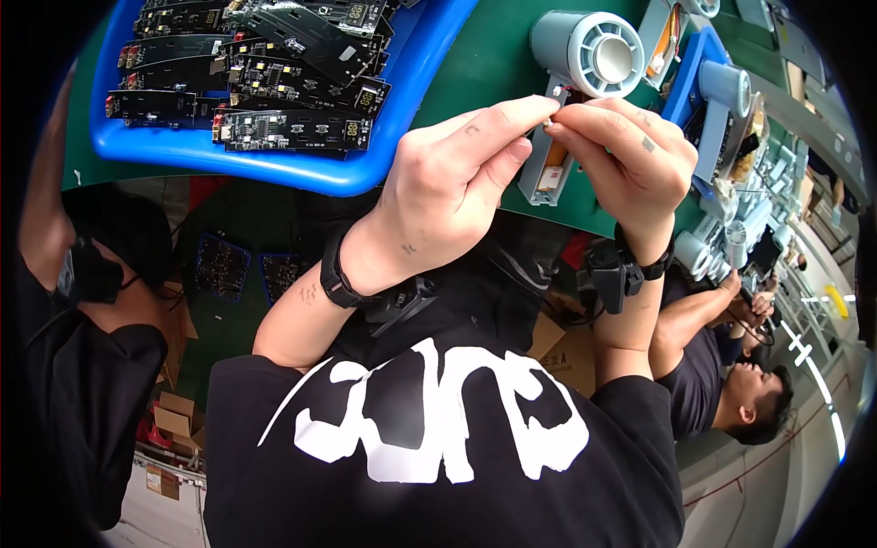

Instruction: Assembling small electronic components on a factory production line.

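Observation:
My two hands meet fingertip to fingertip over a pale blue handheld fan housing (589, 55) at the upper right of centre. My right hand (635, 160) is closed, with thumb and index finger pinching a small white wire connector (548, 122). From the other side my left hand (466, 169) comes in, index finger stretched to the same spot and the other fingers curled; what it grips is hidden. Below the fingertips lies the housing's open handle (546, 183), with an orange battery cell (554, 153) inside. A second white connector (558, 90) shows by the left index fingertip.
A blue tray (265, 171) of black circuit boards (292, 130) stands on the green table (594, 215) at left. More pale blue fan housings (726, 87) and a blue bin (692, 68) lie to the right. Co-workers sit on both sides; cardboard boxes (174, 416) stand below.

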`<state>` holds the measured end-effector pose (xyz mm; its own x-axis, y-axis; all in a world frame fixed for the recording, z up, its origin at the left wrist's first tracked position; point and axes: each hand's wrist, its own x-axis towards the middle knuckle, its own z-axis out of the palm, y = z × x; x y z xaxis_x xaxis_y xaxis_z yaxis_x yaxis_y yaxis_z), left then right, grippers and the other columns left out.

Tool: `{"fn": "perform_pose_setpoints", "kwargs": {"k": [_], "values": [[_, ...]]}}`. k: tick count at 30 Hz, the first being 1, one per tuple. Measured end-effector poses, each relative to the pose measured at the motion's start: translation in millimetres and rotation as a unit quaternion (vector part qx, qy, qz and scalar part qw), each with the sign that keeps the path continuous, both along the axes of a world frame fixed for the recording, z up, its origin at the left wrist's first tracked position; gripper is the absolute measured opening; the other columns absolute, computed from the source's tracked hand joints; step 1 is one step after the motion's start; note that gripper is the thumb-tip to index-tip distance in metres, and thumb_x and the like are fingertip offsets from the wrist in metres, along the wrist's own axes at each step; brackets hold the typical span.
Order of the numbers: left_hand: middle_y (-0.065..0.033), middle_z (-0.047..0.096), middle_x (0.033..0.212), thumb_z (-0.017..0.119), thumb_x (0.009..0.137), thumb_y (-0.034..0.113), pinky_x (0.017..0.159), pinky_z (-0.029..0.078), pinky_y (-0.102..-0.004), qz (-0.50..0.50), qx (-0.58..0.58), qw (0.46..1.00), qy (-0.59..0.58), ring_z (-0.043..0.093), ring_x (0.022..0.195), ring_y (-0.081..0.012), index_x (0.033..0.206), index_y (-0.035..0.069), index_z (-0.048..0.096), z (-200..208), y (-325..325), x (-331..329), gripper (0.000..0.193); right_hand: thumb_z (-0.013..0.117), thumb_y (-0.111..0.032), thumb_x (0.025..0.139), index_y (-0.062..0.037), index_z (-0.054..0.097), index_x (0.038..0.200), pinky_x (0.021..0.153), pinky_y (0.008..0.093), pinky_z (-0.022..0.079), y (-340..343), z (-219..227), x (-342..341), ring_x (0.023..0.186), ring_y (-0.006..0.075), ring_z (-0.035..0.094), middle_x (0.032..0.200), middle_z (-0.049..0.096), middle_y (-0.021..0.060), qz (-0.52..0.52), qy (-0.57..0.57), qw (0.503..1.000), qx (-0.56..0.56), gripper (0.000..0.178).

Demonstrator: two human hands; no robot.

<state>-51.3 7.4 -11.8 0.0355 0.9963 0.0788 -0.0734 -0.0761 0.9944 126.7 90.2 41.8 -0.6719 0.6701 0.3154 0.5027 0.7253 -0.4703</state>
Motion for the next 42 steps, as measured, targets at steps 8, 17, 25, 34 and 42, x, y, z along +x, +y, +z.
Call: {"fn": "perform_pose_setpoints", "kwargs": {"k": [8,17,25,34,42], "values": [[-0.0044,0.064,0.081,0.054,0.101,-0.002,0.05,0.045,-0.0216,-0.008,0.038,0.999,0.037,0.056,0.055,-0.0074,0.132,0.001,0.062,0,0,-1,0.033,0.084,0.0,0.069,-0.0004,0.075,0.084,0.058,0.0267,0.053,8,0,2,0.064,0.0196,0.069,0.073,0.07,0.0092,0.04,0.01,0.998,-0.042,0.017],[-0.0049,0.064,0.082,0.054,0.102,0.0,0.05,0.045,-0.0217,-0.004,0.03,0.999,0.021,0.056,0.055,-0.0074,0.132,0.001,0.061,-1,-2,2,0.031,0.085,-0.009,0.074,-0.0047,0.075,0.088,0.055,0.0282,0.053,5,-7,4,0.065,0.0206,0.07,0.078,0.071,0.0067,0.031,0.027,0.999,0.002,0.018],[-0.0056,0.064,0.086,0.054,0.102,0.004,0.05,0.045,-0.0217,0.031,-0.025,0.999,0.014,0.057,0.056,-0.0075,0.132,0.002,0.057,7,-7,9,0.03,0.083,0.001,0.075,-0.0022,0.074,0.096,0.057,0.0271,0.052,-35,-21,-11,0.065,0.0212,0.068,0.082,0.072,0.0098,-0.076,0.042,0.989,0.12,0.023],[-0.0029,0.06,0.087,0.06,0.098,0.002,0.065,0.049,-0.0208,0.045,-0.051,0.996,0.053,0.06,0.075,-0.0071,0.13,0.001,0.052,20,-21,5,0.032,0.082,0.005,0.074,-0.002,0.07,0.115,0.06,0.0266,0.051,-91,-17,-9,0.07,0.0181,0.065,0.094,0.069,0.0114,-0.232,0.137,0.962,0.049,0.043],[-0.0053,0.065,0.083,0.063,0.095,0.002,0.066,0.05,-0.0247,0.048,-0.118,0.992,-0.012,0.061,0.073,-0.0088,0.124,0.0,0.05,21,-30,14,0.031,0.082,0.003,0.073,-0.0022,0.063,0.121,0.062,0.0274,0.051,-131,-15,-25,0.068,0.0168,0.061,0.1,0.065,0.0094,-0.235,0.167,0.95,-0.117,0.052]]}}
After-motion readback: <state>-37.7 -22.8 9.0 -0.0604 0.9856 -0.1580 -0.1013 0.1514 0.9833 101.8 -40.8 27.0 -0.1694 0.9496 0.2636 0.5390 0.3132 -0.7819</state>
